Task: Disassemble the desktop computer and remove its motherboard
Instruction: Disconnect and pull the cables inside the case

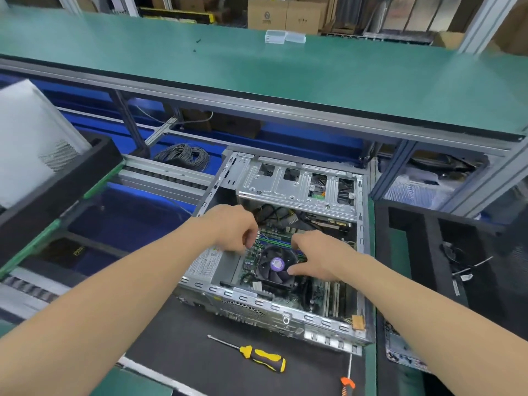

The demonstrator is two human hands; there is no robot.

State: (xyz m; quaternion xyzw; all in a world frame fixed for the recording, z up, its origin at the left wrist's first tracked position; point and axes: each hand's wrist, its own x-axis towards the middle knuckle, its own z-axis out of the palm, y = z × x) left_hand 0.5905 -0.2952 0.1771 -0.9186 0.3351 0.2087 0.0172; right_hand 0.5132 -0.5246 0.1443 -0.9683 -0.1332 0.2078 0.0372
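Head view
Case: the open silver sheet-metal desktop computer case [285, 312] lies on its side on a black mat on the bench, its long axis running away from the person and slightly leftward, the open side facing up.
Inside the case: a green motherboard [317, 295] lies flat on the floor of the case; a black round cooler fan with a purple centre label [276, 264] sits on it; a grey power supply box with a white label [206, 262] fills the left part; a perforated silver drive cage [297, 184] spans the far end, with black cables under it.
Left hand [231, 228]: reaches in just left of the fan, fingers [251, 238] curled downward and pressed close together over the board's far-left edge; whether they pinch anything I cannot tell.
Right hand [320, 257]: palm down, fingers [297, 241] spread and touching the fan's right rim.
Motherboard relative to fingers: directly beneath both hands, extending nearer and rightward.
Tools: a yellow-and-black-handled screwdriver [263, 358] lies on the mat nearer than the case, well apart from both hands; an orange-handled tool [347, 382] lies to its right.
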